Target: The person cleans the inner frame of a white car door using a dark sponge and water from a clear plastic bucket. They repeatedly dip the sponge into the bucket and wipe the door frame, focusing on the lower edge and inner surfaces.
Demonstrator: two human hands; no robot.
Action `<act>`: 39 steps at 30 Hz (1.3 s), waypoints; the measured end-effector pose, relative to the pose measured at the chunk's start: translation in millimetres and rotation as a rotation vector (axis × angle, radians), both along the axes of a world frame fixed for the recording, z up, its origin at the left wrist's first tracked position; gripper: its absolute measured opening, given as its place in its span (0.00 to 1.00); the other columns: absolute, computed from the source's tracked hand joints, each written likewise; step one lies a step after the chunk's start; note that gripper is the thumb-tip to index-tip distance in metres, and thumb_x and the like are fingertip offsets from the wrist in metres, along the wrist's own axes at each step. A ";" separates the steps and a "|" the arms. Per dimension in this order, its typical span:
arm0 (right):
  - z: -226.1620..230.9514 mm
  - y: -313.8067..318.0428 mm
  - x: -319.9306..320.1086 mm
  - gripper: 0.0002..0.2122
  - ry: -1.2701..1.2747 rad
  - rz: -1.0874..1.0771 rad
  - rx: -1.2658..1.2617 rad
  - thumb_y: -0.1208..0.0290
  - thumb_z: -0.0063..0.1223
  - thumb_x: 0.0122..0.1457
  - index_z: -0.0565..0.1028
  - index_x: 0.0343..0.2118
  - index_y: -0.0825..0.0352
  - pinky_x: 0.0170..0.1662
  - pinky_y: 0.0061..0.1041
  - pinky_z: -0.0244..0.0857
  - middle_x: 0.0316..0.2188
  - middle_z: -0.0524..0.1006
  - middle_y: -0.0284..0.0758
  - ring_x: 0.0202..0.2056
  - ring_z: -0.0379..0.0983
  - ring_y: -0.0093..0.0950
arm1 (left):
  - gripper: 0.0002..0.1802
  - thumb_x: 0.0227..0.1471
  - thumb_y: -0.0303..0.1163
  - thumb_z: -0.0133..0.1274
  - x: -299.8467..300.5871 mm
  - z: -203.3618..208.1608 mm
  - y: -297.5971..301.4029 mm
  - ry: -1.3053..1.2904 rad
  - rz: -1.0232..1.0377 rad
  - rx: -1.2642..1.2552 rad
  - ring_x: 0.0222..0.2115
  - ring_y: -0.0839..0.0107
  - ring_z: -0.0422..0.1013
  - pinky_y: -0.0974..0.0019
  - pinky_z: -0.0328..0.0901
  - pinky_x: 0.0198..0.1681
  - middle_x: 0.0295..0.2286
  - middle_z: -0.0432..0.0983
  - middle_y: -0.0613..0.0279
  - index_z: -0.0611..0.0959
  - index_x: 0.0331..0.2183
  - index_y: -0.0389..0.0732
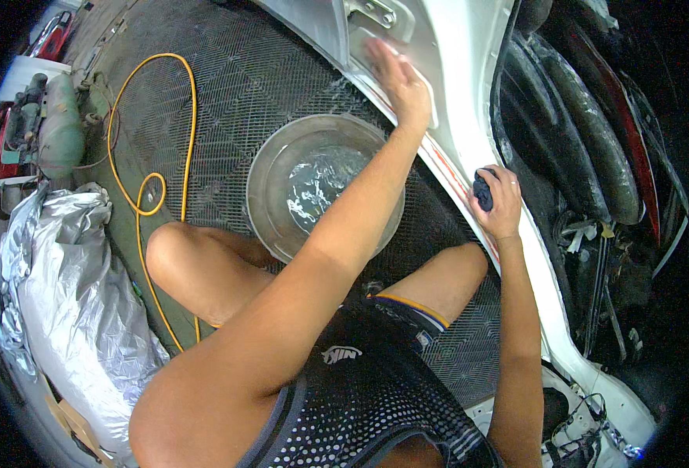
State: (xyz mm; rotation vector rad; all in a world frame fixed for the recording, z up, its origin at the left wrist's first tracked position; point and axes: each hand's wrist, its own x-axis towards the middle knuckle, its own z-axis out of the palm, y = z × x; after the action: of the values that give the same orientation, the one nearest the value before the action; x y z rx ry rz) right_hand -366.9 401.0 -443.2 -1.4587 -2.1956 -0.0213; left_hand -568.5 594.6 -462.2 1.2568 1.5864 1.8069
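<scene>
A long white car body panel (469, 101) runs from the top of the view down to the lower right, with a red-orange line along its near edge. My left hand (399, 84) lies on or just over the upper part of the panel; its fingers are stretched out and blurred by motion, with nothing seen in them. Lower down, my right hand (502, 204) presses a dark, wadded cloth (483, 191) against the panel's narrow strip. Beneath my left forearm stands a round metal basin (260, 187) holding water, partly hidden by the arm.
A yellow hose (191, 117) loops over the dark grid mat (227, 70). At left are a silver cover sheet (79, 288) and a green tank (61, 129). Dark bumper-like parts (594, 132) stand beyond the panel at right. Loose wiring (586, 413) shows at lower right.
</scene>
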 end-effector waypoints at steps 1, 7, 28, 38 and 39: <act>-0.3 0.6 -1.2 0.23 0.002 0.012 -0.006 0.69 0.65 0.47 0.75 0.48 0.63 0.57 0.44 0.64 0.48 0.75 0.42 0.51 0.71 0.45 | 0.33 0.65 0.24 0.40 -1.7 -9.2 7.7 -0.160 0.024 -0.108 0.71 0.44 0.38 0.53 0.35 0.74 0.68 0.42 0.30 0.53 0.67 0.25; -3.0 -3.0 7.1 0.24 0.008 -0.003 -0.041 0.68 0.66 0.46 0.75 0.49 0.62 0.57 0.44 0.65 0.50 0.74 0.41 0.53 0.70 0.44 | 0.36 0.54 0.11 0.50 -31.1 -3.7 -43.5 -0.323 -0.209 -0.264 0.63 0.53 0.62 0.59 0.56 0.67 0.61 0.63 0.37 0.62 0.64 0.25; -4.2 -7.7 13.1 0.25 0.015 -0.034 -0.085 0.65 0.68 0.46 0.75 0.50 0.60 0.59 0.42 0.64 0.52 0.73 0.40 0.56 0.68 0.42 | 0.13 0.59 0.38 0.63 -115.9 -0.5 -121.9 -0.509 -0.261 -0.535 0.34 0.72 0.75 0.66 0.69 0.29 0.36 0.80 0.70 0.79 0.42 0.45; -2.5 -5.1 7.9 0.24 0.044 -0.026 -0.052 0.68 0.66 0.46 0.75 0.49 0.60 0.57 0.44 0.65 0.50 0.74 0.40 0.54 0.70 0.43 | 0.12 0.63 0.29 0.57 -27.2 35.0 14.3 -0.803 -0.001 -0.249 0.27 0.70 0.73 0.67 0.65 0.22 0.36 0.78 0.60 0.72 0.44 0.39; -2.9 -4.5 8.2 0.24 0.050 -0.016 -0.046 0.68 0.66 0.46 0.75 0.49 0.60 0.57 0.44 0.65 0.50 0.74 0.40 0.53 0.70 0.43 | 0.12 0.63 0.29 0.57 -26.2 29.5 16.5 -0.781 -0.008 -0.206 0.30 0.69 0.74 0.65 0.68 0.28 0.37 0.78 0.59 0.73 0.44 0.37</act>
State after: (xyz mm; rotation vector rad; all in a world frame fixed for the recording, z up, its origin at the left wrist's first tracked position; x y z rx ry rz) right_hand -358.7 396.5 -446.1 -1.4862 -2.1572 0.0598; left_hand -594.7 611.1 -432.7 0.3687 1.2497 1.7528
